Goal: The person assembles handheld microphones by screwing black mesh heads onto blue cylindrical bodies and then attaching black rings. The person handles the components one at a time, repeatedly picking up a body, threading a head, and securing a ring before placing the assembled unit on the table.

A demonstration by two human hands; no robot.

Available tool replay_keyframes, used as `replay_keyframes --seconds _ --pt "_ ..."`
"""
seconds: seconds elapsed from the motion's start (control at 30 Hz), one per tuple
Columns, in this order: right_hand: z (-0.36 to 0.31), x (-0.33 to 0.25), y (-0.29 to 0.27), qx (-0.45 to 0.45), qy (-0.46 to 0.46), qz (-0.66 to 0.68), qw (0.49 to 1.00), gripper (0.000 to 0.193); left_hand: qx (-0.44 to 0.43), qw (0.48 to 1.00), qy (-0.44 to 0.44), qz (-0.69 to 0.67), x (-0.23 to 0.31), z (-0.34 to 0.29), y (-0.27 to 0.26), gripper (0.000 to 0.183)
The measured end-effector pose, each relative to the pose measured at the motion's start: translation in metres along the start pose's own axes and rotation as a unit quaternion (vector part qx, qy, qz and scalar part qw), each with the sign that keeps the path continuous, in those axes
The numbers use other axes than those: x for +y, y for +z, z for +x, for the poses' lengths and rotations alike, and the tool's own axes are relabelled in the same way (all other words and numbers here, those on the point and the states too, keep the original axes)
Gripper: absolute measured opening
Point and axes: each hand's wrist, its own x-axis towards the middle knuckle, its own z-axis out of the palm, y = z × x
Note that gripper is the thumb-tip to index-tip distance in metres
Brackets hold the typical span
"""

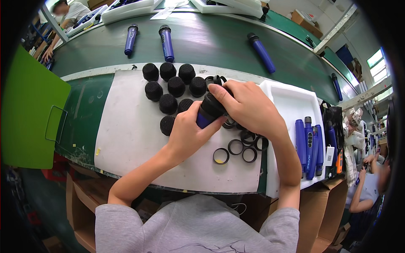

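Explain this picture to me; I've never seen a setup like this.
There is no machine here, just a bare left hand and right hand. The picture comes from a wide fisheye camera worn on the head, looking down, so straight edges bend near the rim. Both hands hold one microphone, the left around its blue part, the right on its black end. On the white sheet are black mesh heads and black rings. To the right, a white tray holds blue handles.
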Motion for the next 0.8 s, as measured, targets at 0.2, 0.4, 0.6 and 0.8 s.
replay_keyframes --seconds 0.2,0.4,0.6,0.8 --pt "0.004 -0.006 -0.012 -0.083 0.087 0.022 0.992 0.05 0.0 1.0 -0.002 -0.008 -0.001 0.0 0.002 0.041" --pt "0.002 0.025 -0.017 -0.017 -0.106 0.166 0.98 0.042 -0.013 1.0 0.013 -0.025 0.002 0.002 0.0 0.029" --pt "0.011 0.038 -0.023 -0.069 -0.143 0.204 0.966 0.04 -0.005 0.999 0.03 -0.008 -0.002 0.001 0.003 0.032" --pt "0.01 0.034 -0.022 -0.069 -0.108 0.177 0.976 0.039 -0.022 1.0 -0.017 -0.008 0.005 0.001 0.0 0.04"
